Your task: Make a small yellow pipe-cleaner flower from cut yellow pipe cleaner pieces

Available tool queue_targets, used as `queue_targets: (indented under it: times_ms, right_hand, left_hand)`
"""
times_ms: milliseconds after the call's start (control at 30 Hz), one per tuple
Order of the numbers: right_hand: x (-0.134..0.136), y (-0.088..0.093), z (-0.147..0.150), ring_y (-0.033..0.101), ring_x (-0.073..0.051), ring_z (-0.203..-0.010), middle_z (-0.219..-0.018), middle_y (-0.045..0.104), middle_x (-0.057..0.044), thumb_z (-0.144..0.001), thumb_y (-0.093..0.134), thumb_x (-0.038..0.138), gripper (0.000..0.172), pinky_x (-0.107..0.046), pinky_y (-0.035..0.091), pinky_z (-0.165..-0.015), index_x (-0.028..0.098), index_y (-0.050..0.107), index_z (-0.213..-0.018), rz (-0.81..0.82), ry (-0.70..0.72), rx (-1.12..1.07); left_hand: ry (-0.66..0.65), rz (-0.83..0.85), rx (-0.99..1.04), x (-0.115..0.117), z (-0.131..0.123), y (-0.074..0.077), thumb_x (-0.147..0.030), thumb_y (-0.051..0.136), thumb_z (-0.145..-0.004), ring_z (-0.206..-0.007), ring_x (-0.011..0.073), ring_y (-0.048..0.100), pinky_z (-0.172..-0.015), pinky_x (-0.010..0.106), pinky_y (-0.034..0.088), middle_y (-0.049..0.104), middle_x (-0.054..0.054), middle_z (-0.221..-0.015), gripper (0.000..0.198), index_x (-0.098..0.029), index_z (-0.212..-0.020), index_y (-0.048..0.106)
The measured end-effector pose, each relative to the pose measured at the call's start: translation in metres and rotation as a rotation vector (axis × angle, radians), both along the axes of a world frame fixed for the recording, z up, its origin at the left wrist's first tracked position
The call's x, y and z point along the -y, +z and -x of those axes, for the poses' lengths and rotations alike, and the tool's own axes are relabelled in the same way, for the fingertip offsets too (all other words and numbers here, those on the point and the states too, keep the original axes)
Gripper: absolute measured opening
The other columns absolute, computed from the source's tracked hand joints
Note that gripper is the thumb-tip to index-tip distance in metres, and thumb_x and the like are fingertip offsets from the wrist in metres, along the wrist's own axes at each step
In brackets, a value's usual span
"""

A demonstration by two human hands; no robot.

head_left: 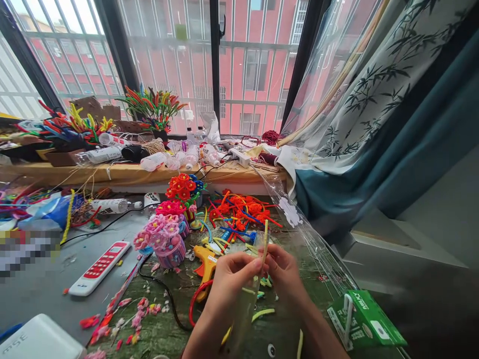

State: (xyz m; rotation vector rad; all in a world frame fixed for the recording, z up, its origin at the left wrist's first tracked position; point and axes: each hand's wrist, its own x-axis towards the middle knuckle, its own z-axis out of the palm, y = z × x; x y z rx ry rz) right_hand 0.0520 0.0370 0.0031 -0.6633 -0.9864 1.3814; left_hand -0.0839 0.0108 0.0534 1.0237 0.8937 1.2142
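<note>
A pale yellow pipe cleaner (266, 234) stands nearly upright between my two hands over the middle of the table. My left hand (237, 271) pinches it between thumb and fingers. From the other side, the closed fingertips of my right hand (281, 269) meet it at about the same height; the exact contact is partly hidden. Just left of my left hand lies a yellow glue gun (205, 262), with a red curved piece (195, 299) beside its handle. Short yellow-green pipe cleaner pieces (263, 314) lie under my hands. Below them is a googly eye (271, 350).
Pots of pipe cleaner flowers (170, 244) stand left of the glue gun. Loose red and orange pipe cleaners (243, 209) lie behind my hands. A black cable (168, 294) crosses the table. A green box (366, 319) sits at right, a white box (41, 339) at front left.
</note>
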Motion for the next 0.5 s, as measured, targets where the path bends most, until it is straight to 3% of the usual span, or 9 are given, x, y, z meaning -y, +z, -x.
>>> queue_targets:
  times_ms: [167,500]
  right_hand:
    - [0.0009,0.0037,-0.0001,0.047,-0.01,-0.05,-0.056,0.058,0.003,-0.069,0.085,0.047,0.03,-0.021,0.037,-0.048,0.02,0.072,-0.075,-0.002,0.026,-0.025]
    - [-0.0023,0.0052,-0.0012,0.043,-0.009,-0.049,-0.056,0.054,0.004,-0.07,0.084,0.044,0.031,-0.021,0.036,-0.048,0.018,0.068,-0.071,0.041,0.064,-0.029]
  left_hand:
    - [-0.059,0.079,0.049,-0.0011,-0.0019,-0.0044,-0.044,0.082,-0.068,-0.047,0.0077,0.042,-0.052,0.021,0.033,0.055,-0.002,-0.046,0.032,-0.015,-0.06,0.076]
    - [-0.056,0.157,0.103,0.0038,-0.0027,0.0028,-0.036,0.082,-0.066,-0.053,0.0098,0.046,-0.056,0.022,0.031,0.064,0.002,-0.054,0.028,-0.015,-0.052,0.071]
